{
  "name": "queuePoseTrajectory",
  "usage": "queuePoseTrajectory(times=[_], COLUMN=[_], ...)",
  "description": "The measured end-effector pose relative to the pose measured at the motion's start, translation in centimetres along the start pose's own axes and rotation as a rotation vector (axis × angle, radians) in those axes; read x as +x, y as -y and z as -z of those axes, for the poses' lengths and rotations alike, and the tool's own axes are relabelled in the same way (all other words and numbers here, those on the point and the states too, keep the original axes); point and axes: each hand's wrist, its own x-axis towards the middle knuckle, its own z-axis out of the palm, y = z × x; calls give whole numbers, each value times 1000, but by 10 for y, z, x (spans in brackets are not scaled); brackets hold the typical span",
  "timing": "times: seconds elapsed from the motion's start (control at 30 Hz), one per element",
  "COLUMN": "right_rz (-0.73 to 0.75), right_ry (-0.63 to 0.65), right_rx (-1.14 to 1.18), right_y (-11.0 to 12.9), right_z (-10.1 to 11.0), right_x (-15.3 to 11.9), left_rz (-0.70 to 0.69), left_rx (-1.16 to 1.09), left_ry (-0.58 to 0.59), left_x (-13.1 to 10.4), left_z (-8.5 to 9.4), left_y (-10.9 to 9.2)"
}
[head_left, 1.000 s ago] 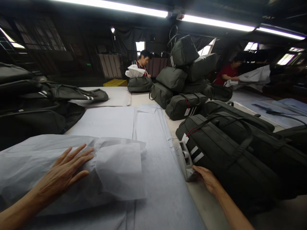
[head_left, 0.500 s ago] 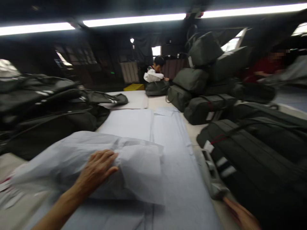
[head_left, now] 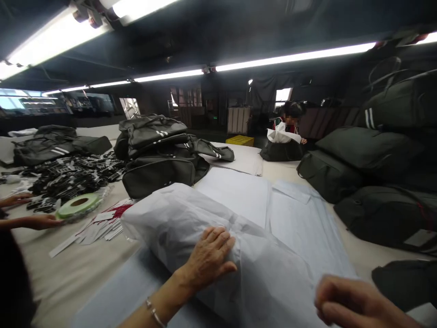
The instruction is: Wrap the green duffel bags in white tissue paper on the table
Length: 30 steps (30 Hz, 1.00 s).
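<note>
A bundle wrapped in thin white paper (head_left: 273,269) lies across the middle front, its left end puffed up. My left hand (head_left: 211,253) rests on top of it, palm down, thumb apart from the fingers, pressing near a fold. Beyond the bundle's lower right part is my right hand (head_left: 355,298), with curled fingers slightly blurred; whatever they may pinch is too small to make out. Flat white sheets (head_left: 235,191) and bluish sheets (head_left: 307,228) lie under and behind the bundle.
Dark bags are piled at the left (head_left: 157,171) and right (head_left: 378,155). Another person's hands touch a green tape roll (head_left: 78,205) beside white tags (head_left: 102,228) with red strings and black straps (head_left: 75,180). Farther back, a person leans over a dark bag (head_left: 282,150).
The view has swung left, bringing the tape roll, tags and another person's hands into sight. My right hand has left the grey tool beside the bag and come nearer the bundle.
</note>
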Motion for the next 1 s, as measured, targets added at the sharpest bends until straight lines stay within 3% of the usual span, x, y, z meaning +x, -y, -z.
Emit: queuePoseTrajectory(times=[0.07,0.17,0.27,0.37,0.5,0.8,0.9,1.0], right_rz=[4,-47,-68,-94,-134,-32,-25,-23], right_ry=[291,452,477,552,602,517,490,422], right_rx=[-27,-199,-502,-701,-808,-1354,-1358,-1187], right_y=[55,107,117,109,106,136,131,109], right_z=[-7,-20,-32,-42,-52,-72,-67,-47], right_x=[38,108,163,193,208,205,209,215], left_rz=[14,27,40,27,-4,-25,-31,-33], left_rx=[-13,-48,-71,-65,-37,29,38,58], left_ry=[1,-8,-11,-14,-27,-80,-84,-92], left_x=[-1,-3,-4,-4,-3,-1,0,0], left_z=[-3,-9,-14,-15,-14,-12,-11,-12], left_y=[0,0,0,1,3,5,5,6])
